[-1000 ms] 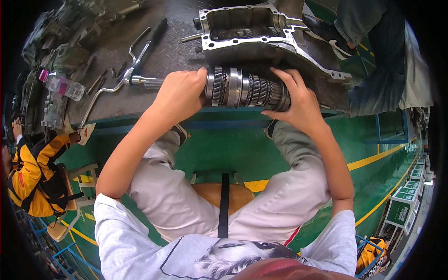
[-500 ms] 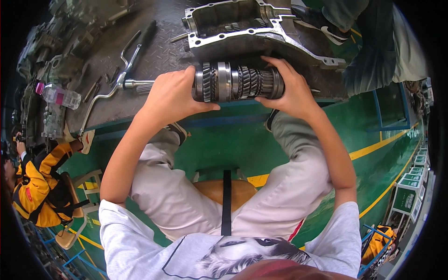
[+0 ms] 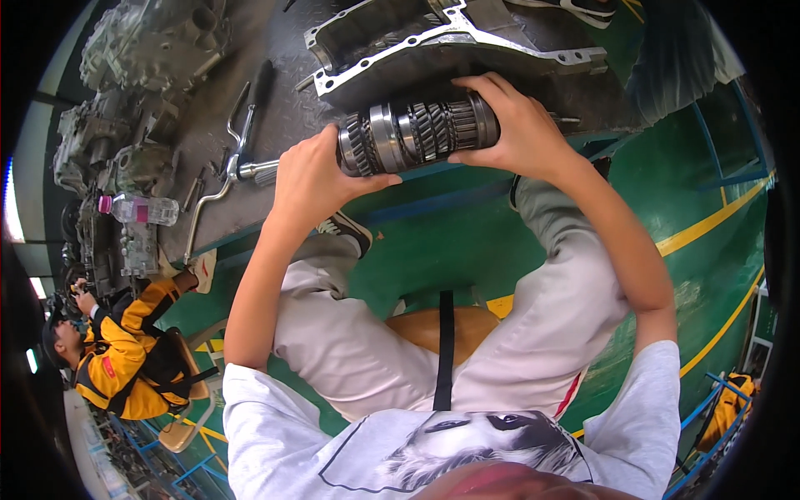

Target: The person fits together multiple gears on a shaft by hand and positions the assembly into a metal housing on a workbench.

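Supervisor: Report hands and workpiece, left to right.

Operator: From my remote station, I see a person in a yellow-and-black jacket (image 3: 125, 367) at far left. Next come metal gearbox castings (image 3: 162, 58) and a clear plastic bottle (image 3: 148, 210) with a pink cap. Right of these, a bent chrome lever (image 3: 236, 150) lies on the dark workbench (image 3: 287, 92). Its near end meets or overlaps the splined end (image 3: 266, 172) of the gear shaft assembly (image 3: 421, 133); I cannot tell which.

Supervisor: Left grip?

Operator: I read the left hand (image 3: 310, 179) as curled around the assembly's left end, thumb extended along the near side. Its fingertips are partly hidden from me.

Supervisor: Workpiece location?

Operator: I find the assembly held crosswise between both hands, at the workbench's near edge. Just beyond it sits an open gearbox housing (image 3: 433, 54) with a drilled flange.

Supervisor: Right grip?

Operator: I see the right hand (image 3: 521, 129) pinching the end collar (image 3: 481, 121), fingers over the far side, thumb against the near side.
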